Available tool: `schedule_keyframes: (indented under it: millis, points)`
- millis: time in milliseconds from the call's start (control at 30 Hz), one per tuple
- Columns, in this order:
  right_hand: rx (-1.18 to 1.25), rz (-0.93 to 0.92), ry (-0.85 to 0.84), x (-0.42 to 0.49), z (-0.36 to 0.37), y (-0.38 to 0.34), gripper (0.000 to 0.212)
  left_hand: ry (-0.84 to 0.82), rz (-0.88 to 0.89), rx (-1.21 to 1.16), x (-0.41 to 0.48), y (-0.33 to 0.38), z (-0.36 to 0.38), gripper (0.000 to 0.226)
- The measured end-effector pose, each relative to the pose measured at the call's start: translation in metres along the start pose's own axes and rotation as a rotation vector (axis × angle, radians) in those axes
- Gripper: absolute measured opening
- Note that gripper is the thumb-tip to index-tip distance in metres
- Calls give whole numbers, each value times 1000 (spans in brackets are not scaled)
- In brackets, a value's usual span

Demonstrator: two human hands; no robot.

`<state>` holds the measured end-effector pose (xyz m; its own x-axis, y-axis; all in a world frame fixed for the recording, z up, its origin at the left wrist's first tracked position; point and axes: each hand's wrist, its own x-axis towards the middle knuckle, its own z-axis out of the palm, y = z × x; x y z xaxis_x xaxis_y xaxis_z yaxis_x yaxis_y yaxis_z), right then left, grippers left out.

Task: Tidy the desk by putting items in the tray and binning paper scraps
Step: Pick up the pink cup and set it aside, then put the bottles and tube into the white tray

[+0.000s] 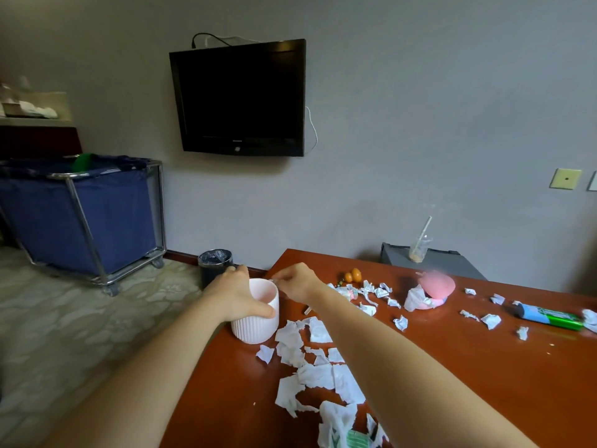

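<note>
A white ribbed cup (255, 328) stands near the left edge of the red-brown desk (468, 367). My left hand (234, 297) grips its rim from the left, thumb on the near side. My right hand (298, 281) hovers just right of the rim and pinches a small thin pale item, too small to identify. Torn white paper scraps (318, 367) lie in a heap in front of the cup, with smaller bits (400, 323) scattered to the right. A black bin (214, 265) stands on the floor beyond the desk's corner.
On the desk lie a pink round object (436, 284), two small orange things (352, 275), and a blue-green tube (549, 316). A plastic cup with a straw (419, 248) sits on a grey unit behind. A blue laundry cart (80, 215) stands at left.
</note>
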<state>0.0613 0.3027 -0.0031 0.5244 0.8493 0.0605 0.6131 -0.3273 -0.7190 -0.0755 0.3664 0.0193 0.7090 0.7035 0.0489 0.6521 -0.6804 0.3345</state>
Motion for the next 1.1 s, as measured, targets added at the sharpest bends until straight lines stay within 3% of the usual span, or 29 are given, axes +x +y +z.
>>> schedule_keyframes:
  millis: [300, 467, 800, 967, 1100]
  points:
    - [-93, 34, -24, -21, -34, 1, 30, -44, -24, 114, -14, 25, -2, 96]
    - [-226, -30, -32, -68, -73, -8, 28, -24, 119, 125, -38, 51, -16, 71]
    - [-502, -41, -201, -198, -129, -9, 30, -212, 421, 23, -130, 86, -8, 43]
    - [-536, -74, -249, -249, -129, -1, 28, -312, 420, -40, -161, 94, 19, 33]
    - [-544, -108, -263, -276, -121, 0, 32, -324, 447, 87, -169, 101, 46, 38]
